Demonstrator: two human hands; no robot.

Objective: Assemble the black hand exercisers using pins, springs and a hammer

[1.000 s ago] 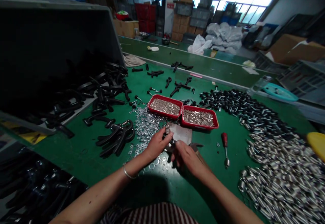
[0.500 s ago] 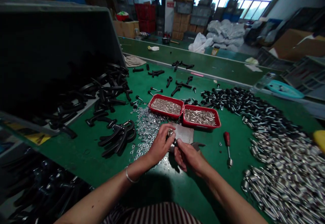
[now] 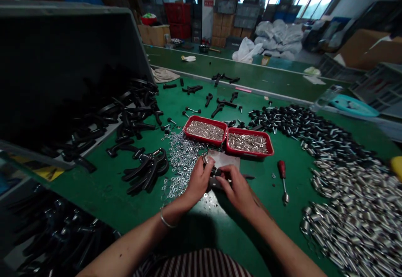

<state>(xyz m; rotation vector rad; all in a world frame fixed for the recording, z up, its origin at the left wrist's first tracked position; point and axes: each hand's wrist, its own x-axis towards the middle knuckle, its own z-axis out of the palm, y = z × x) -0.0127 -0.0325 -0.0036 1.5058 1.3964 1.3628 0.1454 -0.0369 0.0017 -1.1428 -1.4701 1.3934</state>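
Near the middle of the bench, my left hand (image 3: 198, 180) is closed round a shiny, ribbed metal cylinder (image 3: 205, 158) that pokes up past the thumb. My right hand (image 3: 237, 187) pinches a small black part (image 3: 216, 171) against the cylinder's lower end; the fingers partly cover it, and whether the two are joined I cannot tell. Both hands are above the front of a flat metal plate (image 3: 228, 160). Loose washers (image 3: 182, 160) lie left of my left hand. Beyond the plate stand two red trays, one with tiny rings (image 3: 205, 130), the other with small metal pins (image 3: 248, 143).
On the right lie a red-handled screwdriver (image 3: 282, 176), a heap of metal cylinders (image 3: 348, 235) and black-headed bolts (image 3: 292, 122). Black handles (image 3: 147, 170) lie to the left, before a large grey bin (image 3: 140, 38) tipped on its side. A raised ledge (image 3: 266, 88) runs behind.
The metal cylinder has tilted and come slightly lower and left in my left hand. My right hand has turned, its fingers now curled over the black part from above.
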